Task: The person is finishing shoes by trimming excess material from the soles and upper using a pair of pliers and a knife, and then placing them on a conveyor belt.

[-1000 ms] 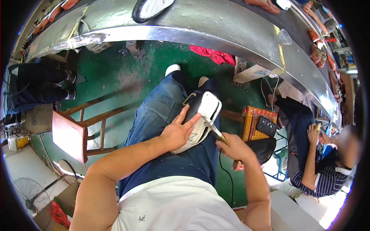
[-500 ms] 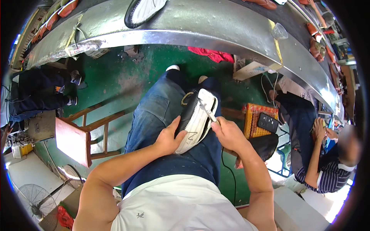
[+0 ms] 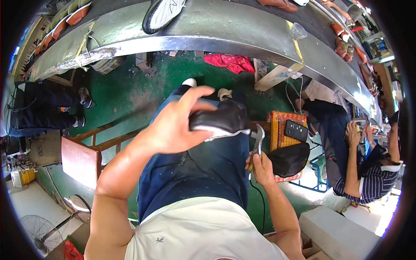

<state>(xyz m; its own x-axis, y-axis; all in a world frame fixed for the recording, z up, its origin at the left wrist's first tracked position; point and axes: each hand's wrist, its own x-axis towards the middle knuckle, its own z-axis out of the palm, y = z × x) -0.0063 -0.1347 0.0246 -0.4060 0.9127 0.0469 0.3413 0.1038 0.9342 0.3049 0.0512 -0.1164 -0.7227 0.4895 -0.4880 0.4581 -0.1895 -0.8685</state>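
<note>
My left hand [image 3: 180, 121], slightly blurred, is wrapped round one end of a black shoe [image 3: 223, 117] above my thighs. Its thumb lies along the near side and its fingers arch over the far side. The black upper faces up, and a white strip shows along the near edge of the underside. My right hand [image 3: 262, 169] grips the handles of metal lasting pliers [image 3: 259, 139] just right of the shoe. Their curved head points up and away from me, apart from the shoe.
Ahead runs a metal-edged bench [image 3: 216, 32] bearing another black-and-white shoe [image 3: 162, 15]. At right, a beaded seat [image 3: 279, 134] carries a dark phone-like device [image 3: 296, 130] and a black pouch [image 3: 289, 159]. A wooden stool [image 3: 80, 160] stands left. People sit right and stand left.
The shoe has turned from white underside up to black upper up, and now lies more crosswise. My left hand has moved up around it. The pliers have come off its edge, toward the right.
</note>
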